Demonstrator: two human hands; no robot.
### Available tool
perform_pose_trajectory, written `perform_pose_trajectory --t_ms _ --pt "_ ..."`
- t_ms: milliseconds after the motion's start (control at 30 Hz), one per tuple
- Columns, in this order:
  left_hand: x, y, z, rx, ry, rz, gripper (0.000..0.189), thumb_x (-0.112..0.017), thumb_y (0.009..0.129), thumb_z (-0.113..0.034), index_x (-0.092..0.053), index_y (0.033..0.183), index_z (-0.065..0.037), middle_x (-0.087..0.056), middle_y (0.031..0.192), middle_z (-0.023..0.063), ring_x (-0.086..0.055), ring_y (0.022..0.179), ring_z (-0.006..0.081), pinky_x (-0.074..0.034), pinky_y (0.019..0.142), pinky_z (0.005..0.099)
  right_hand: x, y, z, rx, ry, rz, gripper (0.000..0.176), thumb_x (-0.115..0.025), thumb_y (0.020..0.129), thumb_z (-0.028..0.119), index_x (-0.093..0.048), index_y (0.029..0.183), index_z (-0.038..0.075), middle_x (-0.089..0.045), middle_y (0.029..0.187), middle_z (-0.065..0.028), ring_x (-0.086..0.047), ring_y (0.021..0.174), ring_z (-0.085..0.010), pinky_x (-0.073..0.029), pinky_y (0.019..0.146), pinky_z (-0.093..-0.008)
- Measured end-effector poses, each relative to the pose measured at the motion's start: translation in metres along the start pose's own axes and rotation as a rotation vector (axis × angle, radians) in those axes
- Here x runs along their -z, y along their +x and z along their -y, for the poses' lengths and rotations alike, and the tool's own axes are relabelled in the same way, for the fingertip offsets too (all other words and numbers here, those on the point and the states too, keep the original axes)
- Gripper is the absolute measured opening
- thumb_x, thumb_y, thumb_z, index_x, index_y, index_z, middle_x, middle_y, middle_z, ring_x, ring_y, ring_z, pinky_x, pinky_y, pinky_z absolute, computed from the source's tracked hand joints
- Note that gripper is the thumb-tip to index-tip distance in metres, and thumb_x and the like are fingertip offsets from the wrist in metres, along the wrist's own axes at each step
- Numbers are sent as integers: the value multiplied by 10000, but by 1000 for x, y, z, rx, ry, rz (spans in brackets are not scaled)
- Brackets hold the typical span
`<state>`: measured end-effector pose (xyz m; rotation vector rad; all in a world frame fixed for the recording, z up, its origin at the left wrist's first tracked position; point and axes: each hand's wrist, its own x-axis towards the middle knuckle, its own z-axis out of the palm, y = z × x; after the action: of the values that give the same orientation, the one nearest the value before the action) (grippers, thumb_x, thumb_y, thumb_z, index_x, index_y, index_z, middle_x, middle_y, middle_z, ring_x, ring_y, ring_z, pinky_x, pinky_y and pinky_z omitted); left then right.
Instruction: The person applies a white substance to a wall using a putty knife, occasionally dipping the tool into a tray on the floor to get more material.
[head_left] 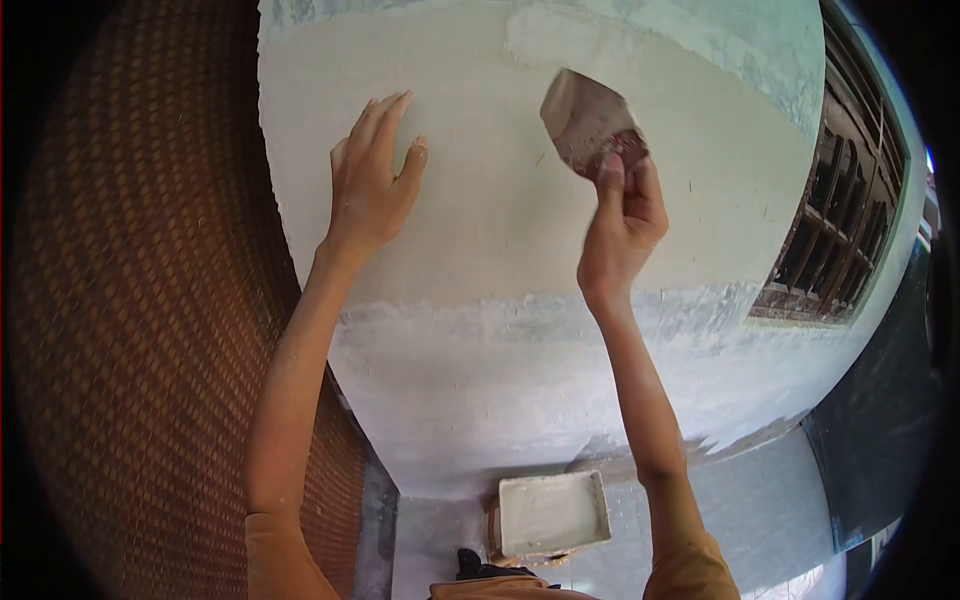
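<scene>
Right hand (624, 232): you're pinching one flat, greyish scraper (588, 118).
Left hand (373, 192): you're holding it released, fingers parted.
Below grip: one white rectangular tray (552, 477) is sitting.

The floor (740, 515) is pale grey and tiled, with bright patches of light at its lower right. Close to the foot of the wall (480, 390) stands a rectangular tray (560, 550) of smooth, off-white paste (550, 510), its rim smeared. Under the tray a brown support (493, 530) shows at the left and front; what it is cannot be told
</scene>
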<state>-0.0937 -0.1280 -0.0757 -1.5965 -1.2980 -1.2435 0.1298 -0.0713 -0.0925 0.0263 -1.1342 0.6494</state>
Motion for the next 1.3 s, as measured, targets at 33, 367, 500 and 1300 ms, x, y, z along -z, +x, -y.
perform_pose_trajectory --t_ms 33,367,500,1300 --pt "-3 9 4 -6 3 -9 510 -479 975 -304 -421 1425 -71 -445 1456 132 -352 1397 327 -265 1095 507 -9 11 -9 256 -194 52 260 -528 947 -40 -604 1195 -29 -677 1134 -114 -637 1060 -184 -483 936 -300" --pt "-31 61 28 -221 174 -144 539 -536 942 -275 -437 1431 -70 -419 1494 99 -316 1420 304 -257 1104 487 -56 89 -56 973 -581 291 531 -509 763 -186 -645 1204 76 -666 1181 -124 -611 1152 -330 -485 998 -434" --pt "-43 72 31 -297 203 -188 559 -524 954 -302 -407 1460 -95 -405 1507 93 -327 1417 306 -239 1113 486 -57 106 -67 1047 -687 321 569 -536 735 -172 -631 1231 90 -653 1217 -107 -582 1202 -306 -448 1036 -470" --pt "-42 74 48 -273 234 -218 544 -500 917 -213 -441 1453 -136 -417 1511 6 -358 1400 215 -228 1084 507 -37 58 -34 838 -787 354 423 -541 838 -138 -644 1221 9 -686 1163 -149 -655 1107 -240 -504 957 -371"
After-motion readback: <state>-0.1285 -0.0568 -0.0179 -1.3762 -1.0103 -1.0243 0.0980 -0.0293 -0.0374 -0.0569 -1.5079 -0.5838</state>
